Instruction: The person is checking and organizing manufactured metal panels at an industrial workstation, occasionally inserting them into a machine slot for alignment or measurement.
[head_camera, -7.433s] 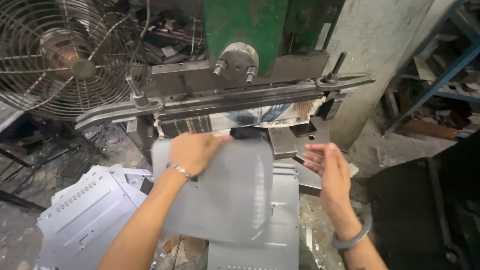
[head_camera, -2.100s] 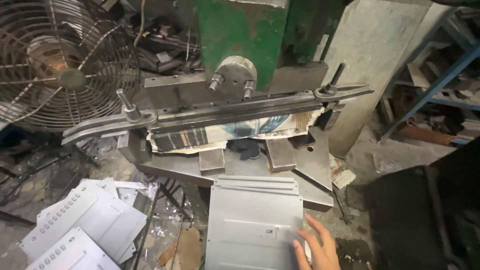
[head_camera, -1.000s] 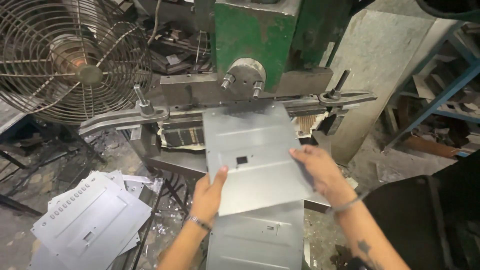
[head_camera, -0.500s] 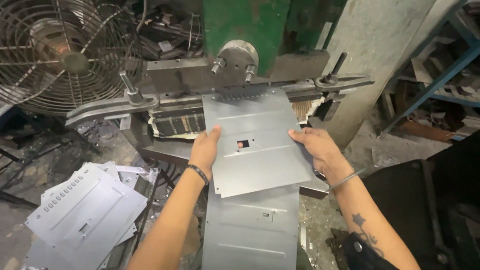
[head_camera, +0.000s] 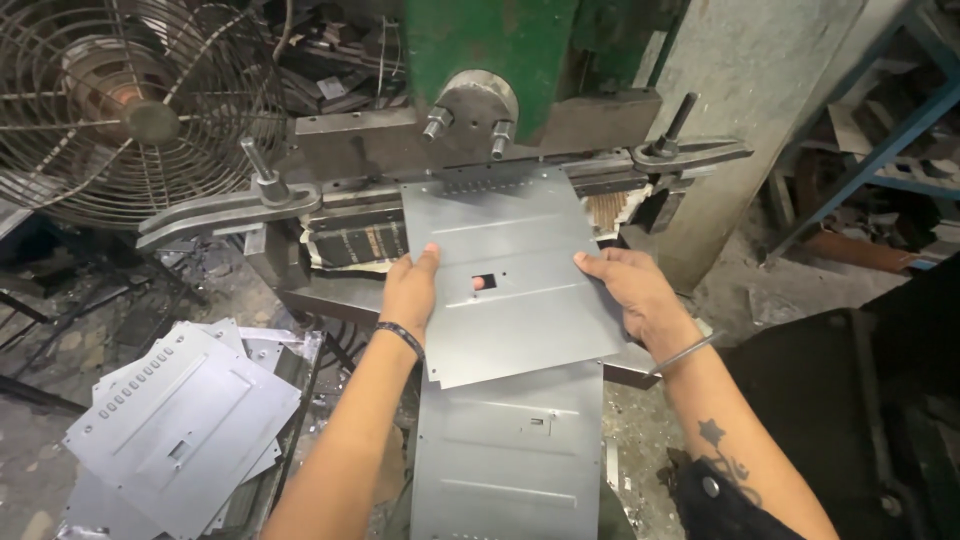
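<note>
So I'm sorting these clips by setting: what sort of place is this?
Most likely a small metal-stamping workshop: a green press machine, both hands feeding it a grey sheet-metal panel, and punched panels piled on the littered floor.

Grey metal sheet (head_camera: 515, 275) with small rectangular cutout, tilted under green press.
</note>
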